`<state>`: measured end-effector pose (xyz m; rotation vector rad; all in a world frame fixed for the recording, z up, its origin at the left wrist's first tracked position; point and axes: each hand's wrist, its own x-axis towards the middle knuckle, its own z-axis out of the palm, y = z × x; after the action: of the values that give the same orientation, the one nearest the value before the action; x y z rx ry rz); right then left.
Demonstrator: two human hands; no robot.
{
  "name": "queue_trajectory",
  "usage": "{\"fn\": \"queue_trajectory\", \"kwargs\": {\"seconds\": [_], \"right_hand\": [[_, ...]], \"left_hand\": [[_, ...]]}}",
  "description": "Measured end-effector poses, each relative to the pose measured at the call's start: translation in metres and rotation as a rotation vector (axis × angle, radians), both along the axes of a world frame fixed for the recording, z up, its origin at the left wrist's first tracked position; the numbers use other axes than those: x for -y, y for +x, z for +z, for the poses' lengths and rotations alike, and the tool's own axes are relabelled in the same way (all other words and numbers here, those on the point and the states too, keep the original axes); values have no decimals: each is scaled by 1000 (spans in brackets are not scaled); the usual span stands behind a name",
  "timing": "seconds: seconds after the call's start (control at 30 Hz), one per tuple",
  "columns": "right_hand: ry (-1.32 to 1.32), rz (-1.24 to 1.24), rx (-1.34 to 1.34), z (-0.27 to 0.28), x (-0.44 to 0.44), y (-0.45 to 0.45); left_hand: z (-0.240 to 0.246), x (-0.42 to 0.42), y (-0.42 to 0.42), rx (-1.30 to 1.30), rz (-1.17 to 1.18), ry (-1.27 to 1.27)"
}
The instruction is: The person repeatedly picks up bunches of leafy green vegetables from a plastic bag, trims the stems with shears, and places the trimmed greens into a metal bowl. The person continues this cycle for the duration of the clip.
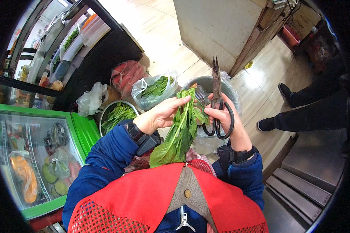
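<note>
My left hand grips a bunch of leafy greens near the root end, with the leaves hanging towards my lap. Dark-handled scissors stay in my right hand, blades pointing away from me, while its thumb and finger pinch a leaf at the bunch's right side. Beneath the scissors stands a bin lined with clear plastic, a ribbed clear container inside it. To the left, a plastic bag holds more greens, and a metal bowl holds cut greens.
A green-framed chest freezer with bagged food stands at the left, below a glass display case. A red mesh bag and a white plastic bag lie beside it. Ahead is a pale cabinet. Another person's legs are at the right, near metal panels.
</note>
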<state>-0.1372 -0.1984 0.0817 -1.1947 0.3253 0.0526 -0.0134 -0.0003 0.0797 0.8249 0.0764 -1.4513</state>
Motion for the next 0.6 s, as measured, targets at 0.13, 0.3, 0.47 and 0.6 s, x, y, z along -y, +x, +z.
{"fn": "queue_trajectory", "kwargs": {"seconds": [0.13, 0.3, 0.47, 0.6], "right_hand": [[276, -28, -40, -1, 3, -2], [287, -27, -83, 1, 7, -3], [246, -1, -66, 6, 4, -3], [187, 59, -27, 10, 5, -3]], "left_hand": [[5, -3, -1, -18, 5, 15], [6, -7, 1, -64, -7, 38], [1, -8, 3, -153, 16, -27], [1, -8, 2, -113, -10, -152]]}}
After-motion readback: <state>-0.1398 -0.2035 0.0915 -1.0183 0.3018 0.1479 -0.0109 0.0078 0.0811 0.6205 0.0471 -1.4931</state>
